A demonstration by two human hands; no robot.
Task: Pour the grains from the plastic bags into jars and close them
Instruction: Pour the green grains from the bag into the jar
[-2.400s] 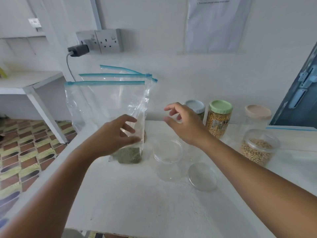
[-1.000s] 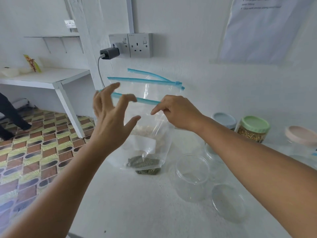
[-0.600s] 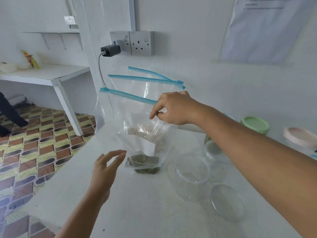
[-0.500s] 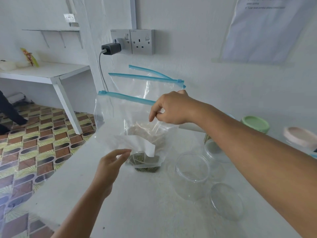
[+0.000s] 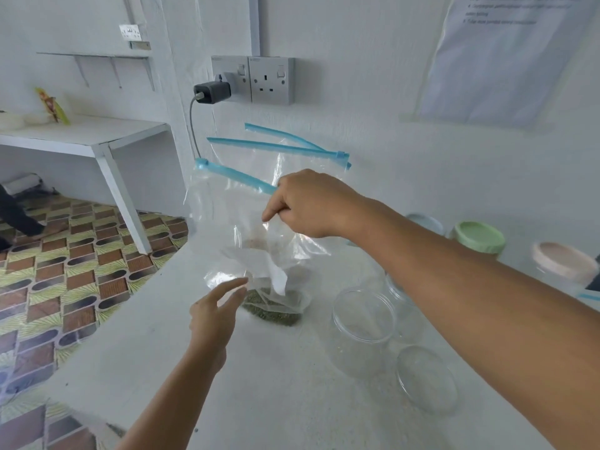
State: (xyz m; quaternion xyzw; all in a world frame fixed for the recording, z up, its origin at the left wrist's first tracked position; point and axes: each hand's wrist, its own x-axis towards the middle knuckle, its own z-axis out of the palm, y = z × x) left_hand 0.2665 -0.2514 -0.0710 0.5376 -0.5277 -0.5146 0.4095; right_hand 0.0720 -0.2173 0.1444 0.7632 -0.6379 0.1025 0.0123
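On the white speckled counter (image 5: 259, 401), nearest the camera, a round clear lid (image 5: 427, 380) lay flat, just beside an open, clear plastic jar (image 5: 362, 329) standing upright with nothing visible inside. The left hand (image 5: 212, 319) was released, fingers straight and spread, fingertips at the lower edge of the clear plastic zip bag with the blue seal strip (image 5: 233, 228); contact could not be confirmed. That bag hung upright, its bottom holding small green grains (image 5: 272, 311) resting on the counter left of the open jar. The right hand (image 5: 308, 203) was clenched on the bag's upper part, pinching the plastic just below the blue strip. Behind it stood further clear bags with blue strips (image 5: 285, 147), leaning toward the white wall (image 5: 373, 92). Farther right, partly hidden by the right forearm, stood jars with a pale blue lid (image 5: 425, 222), a green lid (image 5: 479, 237) and a beige lid (image 5: 563, 261). On the wall, a black adapter (image 5: 211, 92) sat plugged into a grey double socket (image 5: 259, 79).
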